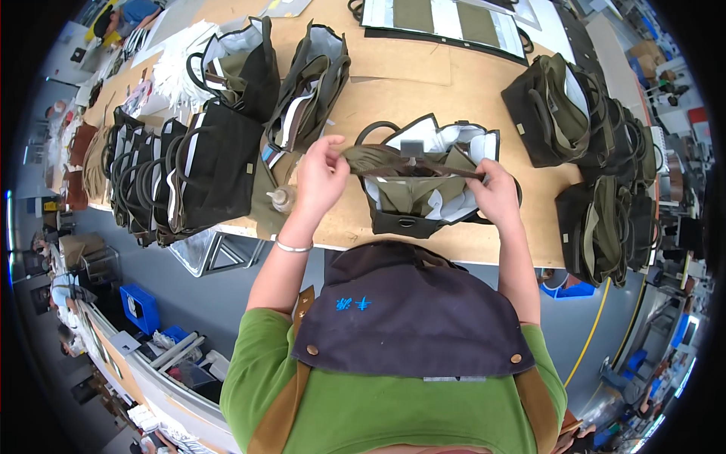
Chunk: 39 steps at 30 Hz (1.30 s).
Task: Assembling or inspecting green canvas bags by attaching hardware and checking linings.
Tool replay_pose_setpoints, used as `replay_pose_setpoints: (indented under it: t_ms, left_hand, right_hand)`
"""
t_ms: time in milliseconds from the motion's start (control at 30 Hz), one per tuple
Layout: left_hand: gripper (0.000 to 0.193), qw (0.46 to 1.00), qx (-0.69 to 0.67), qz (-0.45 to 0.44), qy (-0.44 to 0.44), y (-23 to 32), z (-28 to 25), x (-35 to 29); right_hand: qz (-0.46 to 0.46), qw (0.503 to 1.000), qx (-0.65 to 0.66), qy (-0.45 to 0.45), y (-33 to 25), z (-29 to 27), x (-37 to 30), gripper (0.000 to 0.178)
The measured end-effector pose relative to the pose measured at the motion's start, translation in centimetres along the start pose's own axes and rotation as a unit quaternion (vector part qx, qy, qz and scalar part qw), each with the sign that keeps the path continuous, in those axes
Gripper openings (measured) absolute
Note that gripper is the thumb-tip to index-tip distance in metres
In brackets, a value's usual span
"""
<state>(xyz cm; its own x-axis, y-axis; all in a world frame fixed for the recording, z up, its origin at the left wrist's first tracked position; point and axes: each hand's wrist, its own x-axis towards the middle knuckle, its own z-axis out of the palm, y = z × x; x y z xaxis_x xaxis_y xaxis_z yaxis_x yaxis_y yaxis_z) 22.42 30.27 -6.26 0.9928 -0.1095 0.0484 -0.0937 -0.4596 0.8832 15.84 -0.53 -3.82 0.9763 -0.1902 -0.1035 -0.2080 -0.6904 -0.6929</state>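
In front of me at the table's near edge stands a black and olive handbag (pixel 405 223), its mouth spread and its pale lining showing. A dark zipper strip (pixel 378 168) on olive fabric stretches across the opening. My left hand (pixel 322 175) is closed in a pinch on the strip's left end, which reaches out past the bag's side. At the bag's right side, my right hand (pixel 497 193) pinches the strip's other end. Between my hands, a small grey square piece (pixel 412 148) shows at the middle of the opening. My fingertips are partly hidden by the fabric.
Beside my left forearm is a small bottle (pixel 281 199) on olive cloth. Several black bags (pixel 215 166) crowd the left, and more bags (pixel 541 113) stand at the right. Flat olive panels (pixel 446 26) lie at the back of the wooden table (pixel 423 94).
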Motion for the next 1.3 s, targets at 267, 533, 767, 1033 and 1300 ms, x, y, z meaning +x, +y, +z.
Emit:
replay_pose_setpoints:
  t_ms: [267,533,767,1033,1300]
  left_hand:
    - [0.041,0.925,0.180,0.278,-0.187,7.5,0.6,-2.6]
    - [0.042,0.925,0.129,0.035,-0.356,8.5,0.3,1.0]
    - [0.019,0.886,-0.226,0.033,-0.404,6.0,2.5,2.0]
    - [0.028,0.876,-0.274,-0.099,-0.385,6.9,1.5,2.2]
    - [0.029,0.902,-0.165,0.178,-0.356,6.5,1.9,2.4]
  right_hand:
    - [-0.140,0.988,0.027,-0.059,-3.4,0.1,-0.8,0.027]
    - [-0.152,0.971,0.106,-0.151,-3.2,-1.1,-0.7,0.010]
    - [-0.049,0.961,0.177,-0.207,-4.4,-2.1,-0.8,0.008]
    - [-0.139,0.958,0.096,-0.234,-3.2,-1.5,0.1,0.025]
    - [-0.123,0.953,0.133,-0.243,-2.7,-1.1,0.5,0.019]
